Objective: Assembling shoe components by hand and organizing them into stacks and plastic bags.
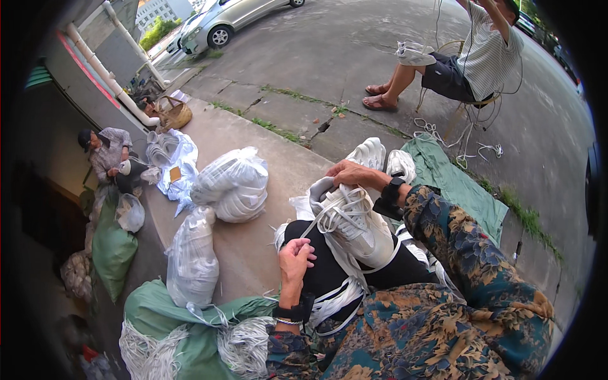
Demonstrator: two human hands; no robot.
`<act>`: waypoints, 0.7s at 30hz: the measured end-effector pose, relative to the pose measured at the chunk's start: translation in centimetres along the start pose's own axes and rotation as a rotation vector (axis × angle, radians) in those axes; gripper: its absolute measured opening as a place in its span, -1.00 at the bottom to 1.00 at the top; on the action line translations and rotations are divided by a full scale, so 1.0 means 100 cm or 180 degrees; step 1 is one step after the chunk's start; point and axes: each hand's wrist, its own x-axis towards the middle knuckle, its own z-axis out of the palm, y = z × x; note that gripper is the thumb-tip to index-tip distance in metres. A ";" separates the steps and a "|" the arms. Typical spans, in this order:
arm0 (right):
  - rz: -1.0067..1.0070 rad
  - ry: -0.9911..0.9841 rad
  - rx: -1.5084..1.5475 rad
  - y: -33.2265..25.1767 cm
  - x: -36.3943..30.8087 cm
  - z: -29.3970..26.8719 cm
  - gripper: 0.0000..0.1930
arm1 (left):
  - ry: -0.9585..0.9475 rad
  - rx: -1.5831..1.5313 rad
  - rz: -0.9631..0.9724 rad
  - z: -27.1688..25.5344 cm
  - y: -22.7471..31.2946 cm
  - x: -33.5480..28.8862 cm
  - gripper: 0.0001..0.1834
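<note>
A white-and-beige sneaker (372, 239) rests on my lap over dark trousers, its white shoelace (322, 218) threaded through the upper part of the front. My right hand (352, 173) is closed around the top of this sneaker, near its collar and tongue. To the lower left, my left hand (295, 261) pinches the loose end of the lace and holds it taut away from the shoe. A bundle of white laces (335, 301) hangs beside my left wrist. Other white shoes (400, 164) stand just beyond my right hand.
Plastic bags of white shoes (231, 183) stand at left, near a green sack with white laces (152, 348). A green cloth (446, 177) lies at right. One person (478, 63) sits on a chair at upper right, another (114, 155) at left. A car (234, 22) is parked beyond.
</note>
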 end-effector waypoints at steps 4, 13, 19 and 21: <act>-0.0410 0.0357 0.1658 0.037 -0.025 -0.033 -0.81 | -0.0296 -0.0054 -0.0174 0.014 -0.006 0.007 -0.76; -0.1507 0.1411 -0.0383 0.116 -0.054 -0.059 -0.65 | -0.0546 -0.0036 -0.0372 0.059 -0.012 0.056 -0.39; -0.0835 0.0803 0.2581 0.069 -0.075 -0.062 -0.95 | -0.0314 0.0180 -0.0223 0.111 -0.026 0.089 0.01; -0.1404 0.0702 0.1312 0.084 -0.037 -0.055 -0.86 | -0.0112 0.0185 -0.0169 0.083 -0.083 0.135 -0.07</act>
